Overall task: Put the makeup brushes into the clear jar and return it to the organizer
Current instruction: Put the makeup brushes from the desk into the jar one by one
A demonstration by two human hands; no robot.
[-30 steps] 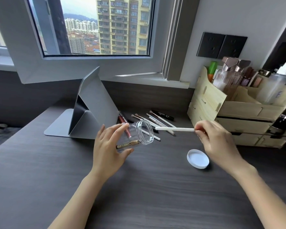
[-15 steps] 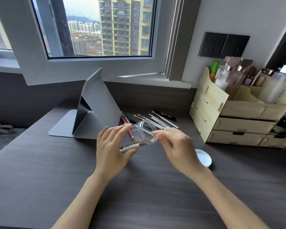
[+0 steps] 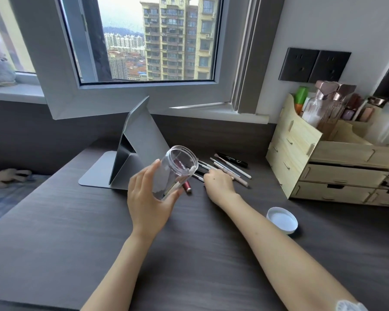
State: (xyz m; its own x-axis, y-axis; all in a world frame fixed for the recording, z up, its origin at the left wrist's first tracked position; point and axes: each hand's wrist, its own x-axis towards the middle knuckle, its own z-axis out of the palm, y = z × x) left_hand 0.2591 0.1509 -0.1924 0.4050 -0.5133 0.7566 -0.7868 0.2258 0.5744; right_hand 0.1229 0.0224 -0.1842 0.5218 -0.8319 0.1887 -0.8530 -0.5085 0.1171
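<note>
My left hand (image 3: 149, 198) grips the clear jar (image 3: 176, 169), tilted with its open mouth up and to the right; brushes lie inside it. My right hand (image 3: 218, 185) rests on the desk among the loose makeup brushes (image 3: 229, 169), fingers curled over one by the jar's mouth; whether it grips that brush is hidden. A black tube (image 3: 233, 160) lies behind the brushes and a red-capped stick (image 3: 186, 187) lies under the jar. The wooden organizer (image 3: 312, 158) stands at the right.
The jar's white lid (image 3: 282, 223) lies upside down on the dark desk (image 3: 76, 232) to the right of my right arm. A grey folded tablet stand (image 3: 130, 160) stands behind the jar. Bottles fill the organizer's top. A window sill runs along the back.
My right hand slid the white brush into the jar, let go, and moved back to the loose brushes. My left hand tilted the jar's mouth more upward.
</note>
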